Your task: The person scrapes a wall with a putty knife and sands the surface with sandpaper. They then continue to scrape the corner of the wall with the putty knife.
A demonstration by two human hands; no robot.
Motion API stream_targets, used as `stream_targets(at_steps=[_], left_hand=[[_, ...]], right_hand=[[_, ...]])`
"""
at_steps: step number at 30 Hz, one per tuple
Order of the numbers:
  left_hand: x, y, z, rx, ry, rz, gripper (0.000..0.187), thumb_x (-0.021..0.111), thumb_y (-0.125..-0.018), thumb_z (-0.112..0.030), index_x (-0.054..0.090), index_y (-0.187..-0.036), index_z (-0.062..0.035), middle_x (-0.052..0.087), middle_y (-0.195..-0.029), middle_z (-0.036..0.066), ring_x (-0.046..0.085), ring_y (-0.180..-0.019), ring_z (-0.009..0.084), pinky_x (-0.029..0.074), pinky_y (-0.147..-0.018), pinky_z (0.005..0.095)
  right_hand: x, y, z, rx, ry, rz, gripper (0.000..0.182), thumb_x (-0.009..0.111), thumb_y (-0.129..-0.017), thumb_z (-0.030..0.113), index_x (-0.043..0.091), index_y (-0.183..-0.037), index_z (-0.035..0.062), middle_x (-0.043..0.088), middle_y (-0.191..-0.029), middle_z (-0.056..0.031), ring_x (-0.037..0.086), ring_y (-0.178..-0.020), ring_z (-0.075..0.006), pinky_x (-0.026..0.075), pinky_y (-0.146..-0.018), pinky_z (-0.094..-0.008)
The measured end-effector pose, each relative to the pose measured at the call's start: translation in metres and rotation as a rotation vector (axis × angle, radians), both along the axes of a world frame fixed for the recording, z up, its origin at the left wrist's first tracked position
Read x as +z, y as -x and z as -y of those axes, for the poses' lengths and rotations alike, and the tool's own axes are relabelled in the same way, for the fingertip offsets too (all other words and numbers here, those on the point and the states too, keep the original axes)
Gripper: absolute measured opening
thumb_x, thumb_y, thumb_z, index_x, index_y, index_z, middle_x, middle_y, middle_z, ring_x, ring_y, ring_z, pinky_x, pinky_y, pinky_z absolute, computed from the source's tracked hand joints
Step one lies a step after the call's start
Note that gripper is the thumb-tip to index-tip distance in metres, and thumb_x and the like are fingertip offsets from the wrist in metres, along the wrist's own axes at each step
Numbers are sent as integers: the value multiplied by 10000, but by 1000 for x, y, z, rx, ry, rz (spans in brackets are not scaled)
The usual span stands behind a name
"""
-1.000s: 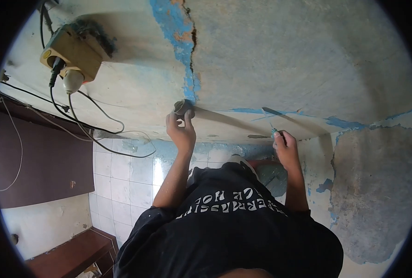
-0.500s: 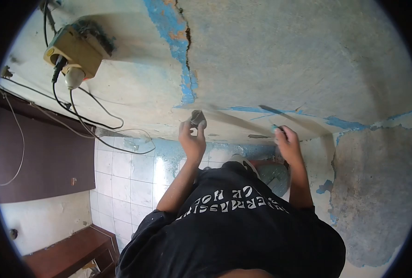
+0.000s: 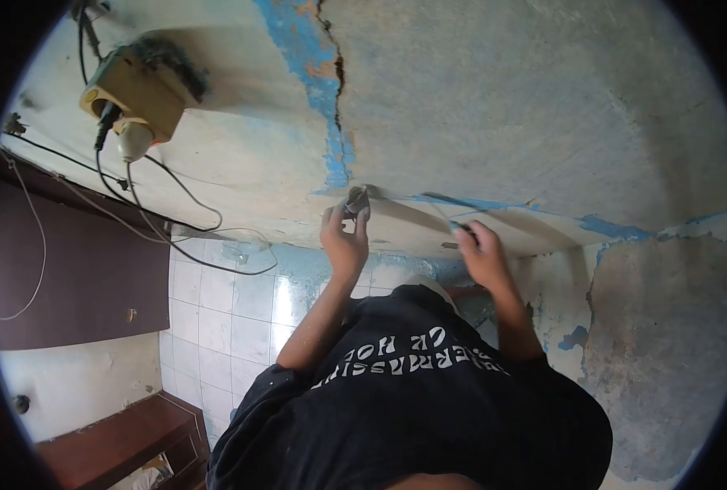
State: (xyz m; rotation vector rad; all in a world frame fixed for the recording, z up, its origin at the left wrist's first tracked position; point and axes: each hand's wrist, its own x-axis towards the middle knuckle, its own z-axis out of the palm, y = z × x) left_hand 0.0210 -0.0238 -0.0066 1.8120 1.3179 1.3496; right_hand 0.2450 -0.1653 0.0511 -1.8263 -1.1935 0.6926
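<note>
A room indoors — tiled floor (image 3: 230,298), peeling wall (image 3: 494,106), wall socket (image 3: 144,96).

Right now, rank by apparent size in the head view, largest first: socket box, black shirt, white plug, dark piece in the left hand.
1. Black shirt
2. Socket box
3. White plug and dark piece in the left hand: too alike to rank.

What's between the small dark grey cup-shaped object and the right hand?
Head view: between the grey object and right hand lies pale wall crossed by a dark shadow, plus the blurred, thin tool that hand holds.
</note>
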Motion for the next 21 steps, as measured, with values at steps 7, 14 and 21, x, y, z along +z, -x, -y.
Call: stream_targets(at_steps=[7,14,21], left_hand=[[-5,5,-9,-2,-43,-50,300,774,-842,-86,680,-1119,-21,628,-859,117,634,-789,273,482,-688,379],[-7,0,-13,10,4,-22,281,764,-847,-70,675,-1106,-8,626,-857,123,629,-782,278,480,-673,379],[0,6,-14,-23,-27,-28,274,761,-849,-65,674,-1103,-11,628,-869,127,616,-774,281,479,-675,379]], right_hand=[[17,-17,21,-85,44,-70,272,596,-985,251,645,-983,-17,613,-732,-109,556,-682,-166,473,-648,-353],[-23,40,-13,-52,-76,100,271,591,-999,252,626,-973,-16,545,-696,-60,503,-678,-135,445,-627,-329],[19,-9,30,-136,76,-63,236,586,-1011,222,581,-885,23,527,-699,16,447,-630,-61,387,-563,-262]])
